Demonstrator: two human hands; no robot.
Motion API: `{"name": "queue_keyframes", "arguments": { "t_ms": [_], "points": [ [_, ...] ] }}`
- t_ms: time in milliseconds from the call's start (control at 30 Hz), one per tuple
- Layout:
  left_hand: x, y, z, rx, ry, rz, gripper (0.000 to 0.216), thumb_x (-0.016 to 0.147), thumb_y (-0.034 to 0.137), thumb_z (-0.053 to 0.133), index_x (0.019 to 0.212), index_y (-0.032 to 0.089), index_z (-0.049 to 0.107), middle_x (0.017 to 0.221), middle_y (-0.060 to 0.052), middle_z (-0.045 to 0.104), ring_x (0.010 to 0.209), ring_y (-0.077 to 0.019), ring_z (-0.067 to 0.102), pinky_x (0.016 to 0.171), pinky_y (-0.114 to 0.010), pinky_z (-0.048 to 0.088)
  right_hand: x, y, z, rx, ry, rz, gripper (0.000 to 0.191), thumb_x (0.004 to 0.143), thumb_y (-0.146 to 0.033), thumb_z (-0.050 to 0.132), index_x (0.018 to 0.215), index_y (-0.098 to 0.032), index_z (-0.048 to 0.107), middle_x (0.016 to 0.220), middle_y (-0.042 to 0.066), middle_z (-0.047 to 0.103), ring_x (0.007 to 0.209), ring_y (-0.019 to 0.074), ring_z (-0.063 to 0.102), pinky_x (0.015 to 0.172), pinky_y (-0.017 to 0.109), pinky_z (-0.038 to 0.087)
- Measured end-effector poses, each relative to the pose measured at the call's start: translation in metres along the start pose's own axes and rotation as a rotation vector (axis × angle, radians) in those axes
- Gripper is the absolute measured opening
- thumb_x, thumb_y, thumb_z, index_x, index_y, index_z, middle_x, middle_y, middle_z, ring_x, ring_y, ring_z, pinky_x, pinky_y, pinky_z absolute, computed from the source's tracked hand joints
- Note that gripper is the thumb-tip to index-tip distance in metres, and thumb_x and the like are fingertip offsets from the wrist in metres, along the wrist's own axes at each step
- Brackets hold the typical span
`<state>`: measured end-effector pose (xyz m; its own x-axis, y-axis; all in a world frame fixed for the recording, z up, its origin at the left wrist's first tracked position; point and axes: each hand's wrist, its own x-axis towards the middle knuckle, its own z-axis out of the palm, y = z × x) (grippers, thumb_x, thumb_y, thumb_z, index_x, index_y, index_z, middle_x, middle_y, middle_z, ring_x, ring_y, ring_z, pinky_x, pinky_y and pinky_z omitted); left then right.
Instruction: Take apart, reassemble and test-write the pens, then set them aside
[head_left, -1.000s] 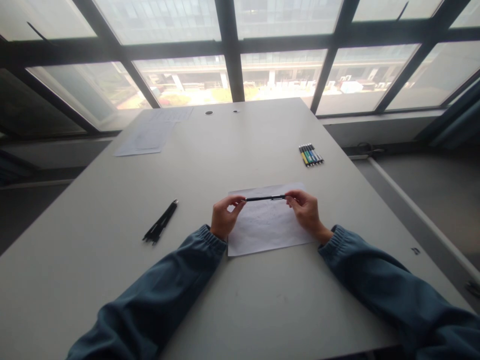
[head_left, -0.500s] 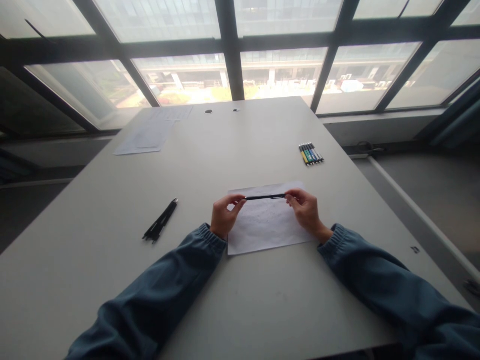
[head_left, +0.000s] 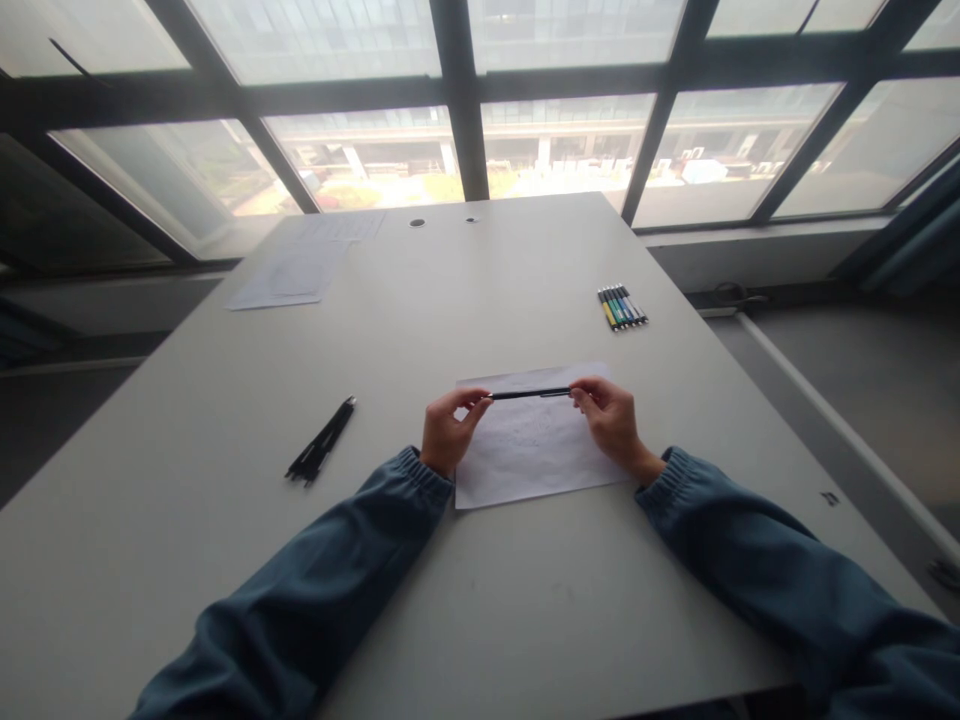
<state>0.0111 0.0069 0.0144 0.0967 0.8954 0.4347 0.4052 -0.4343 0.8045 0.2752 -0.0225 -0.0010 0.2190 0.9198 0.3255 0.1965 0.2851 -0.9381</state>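
A black pen (head_left: 529, 394) is held level between both hands, just above a white sheet of paper (head_left: 532, 455) with faint pencil marks. My left hand (head_left: 446, 432) pinches the pen's left end with curled fingers. My right hand (head_left: 613, 418) pinches its right end, where the clip sits. Both wrists rest near the sheet's side edges on the grey table (head_left: 480, 620).
A small bundle of black pens (head_left: 321, 456) lies to the left of my hands. Several coloured pens (head_left: 622, 308) lie side by side at the right. More paper sheets (head_left: 296, 270) sit at the far left corner. Large windows stand beyond the table's far edge.
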Motion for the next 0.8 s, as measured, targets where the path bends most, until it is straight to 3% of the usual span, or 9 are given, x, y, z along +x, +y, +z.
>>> {"name": "queue_keyframes", "arguments": {
  "t_ms": [800],
  "points": [
    [-0.0003, -0.0007, -0.0003, -0.015, -0.007, -0.008, 0.025, 0.086, 0.043, 0.073, 0.091, 0.018, 0.077, 0.083, -0.006, 0.078, 0.074, -0.0175, 0.072, 0.073, -0.029, 0.057, -0.0005, -0.0001, 0.0005, -0.019, -0.004, 0.003, 0.023, 0.089, -0.041, 0.069, 0.089, -0.018, 0.071, 0.075, 0.003, 0.069, 0.063, 0.0146, 0.062, 0.06, 0.028, 0.053]
  ]
}}
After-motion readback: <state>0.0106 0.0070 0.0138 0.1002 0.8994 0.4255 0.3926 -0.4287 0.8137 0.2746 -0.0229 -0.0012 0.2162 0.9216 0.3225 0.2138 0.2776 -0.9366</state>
